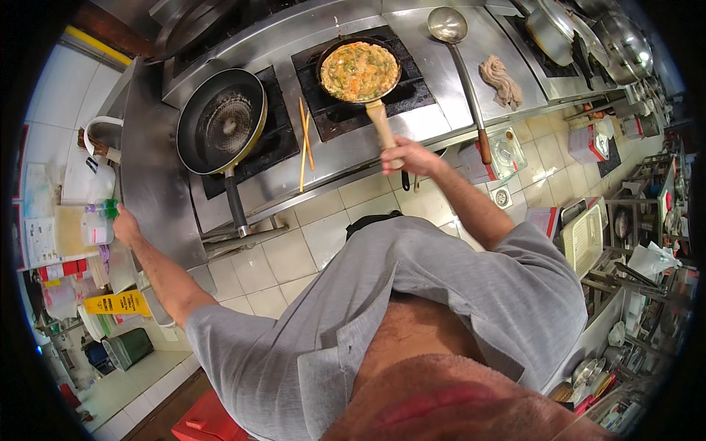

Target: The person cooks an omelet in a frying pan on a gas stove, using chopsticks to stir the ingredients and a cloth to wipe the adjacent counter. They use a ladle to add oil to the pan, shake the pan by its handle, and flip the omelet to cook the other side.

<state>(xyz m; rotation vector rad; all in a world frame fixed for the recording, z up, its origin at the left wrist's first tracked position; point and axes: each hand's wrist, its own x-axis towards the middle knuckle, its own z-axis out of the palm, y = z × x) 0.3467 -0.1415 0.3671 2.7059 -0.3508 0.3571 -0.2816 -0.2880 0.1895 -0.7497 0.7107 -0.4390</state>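
Note:
My right hand (411,156) grips the pale handle (380,121) of a small frying pan over the middle burner. A round vegetable pancake (360,71), flecked with orange and green, fills that pan almost to its rim. My left hand (127,224) reaches far out to the left, against a clear bottle (97,229) with a green top (110,208). Its fingers are partly hidden, so whether they are closed on the bottle is unclear. A large black frying pan (226,118) stands bare on the left burner. Between the pans lies a pair of wooden chopsticks (305,146).
A long-handled steel ladle (448,25) rests right of the burner, its wooden grip past the counter's front edge. Beside it lies a crumpled cloth (501,81). Metal pots (551,36) stand farther right. Behind me at left is a yellow wet-floor sign (117,303).

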